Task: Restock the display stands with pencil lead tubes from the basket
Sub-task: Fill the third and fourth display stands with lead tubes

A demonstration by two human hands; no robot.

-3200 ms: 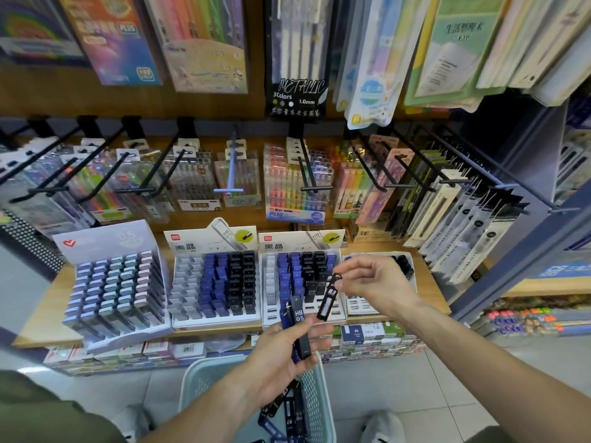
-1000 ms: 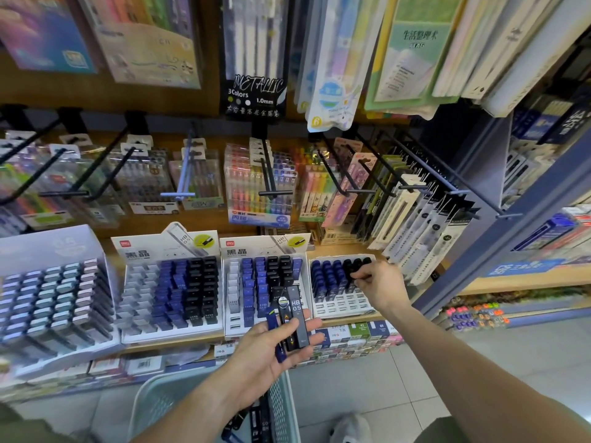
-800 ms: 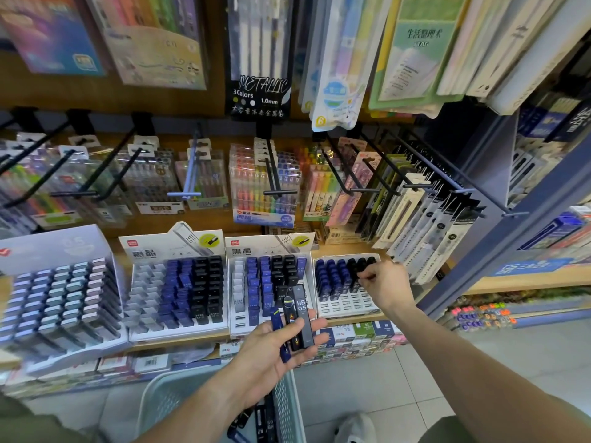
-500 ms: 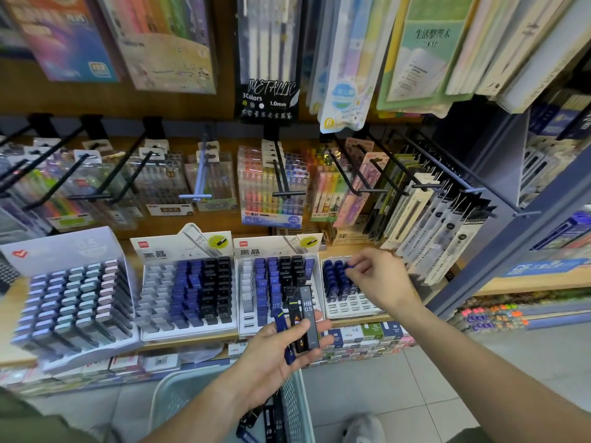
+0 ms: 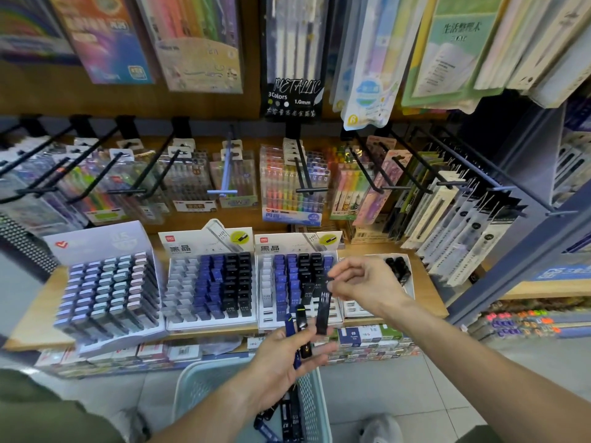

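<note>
Head view
Right hand (image 5: 367,289): just right of centre, thumb and forefinger pinched on the top end of a black tube (image 5: 322,313), which hangs in front of the stands.
Left hand (image 5: 281,359): at 6 o'clock from the right hand, palm up, fingers loosely curled under a small fan of lead tubes (image 5: 300,334), blue and black; the thumb is not clearly seen.
Basket (image 5: 195,378): pale green mesh at the bottom edge, directly under the left hand, more tubes lying in it.
Display stands: three white slotted trays along the shelf; the middle stand (image 5: 299,276) sits behind the pinched tube, a left stand (image 5: 211,279) at its 9 o'clock, and a nearly empty right stand (image 5: 399,270) at 3 o'clock with a few black tubes at its back.
Handling, as I judge it: light, stiff plastic, smooth and likely slippery; the leads inside are brittle, so no bending or dropping.
Where to hold: by the cap end, as the right hand does, leaving the lower end free to enter a slot.
Writing on tubes: "HB 0.5", on several.
Stand headers: red logo, large Chinese characters, a tube picture marked "HB 0.5".
Hanging card (image 5: 292,97) at 12 o'clock: "METALLIC", "3Colors", "1.0mm".
Grey box (image 5: 105,282) at 9 o'clock: "0.5", faint.
</note>
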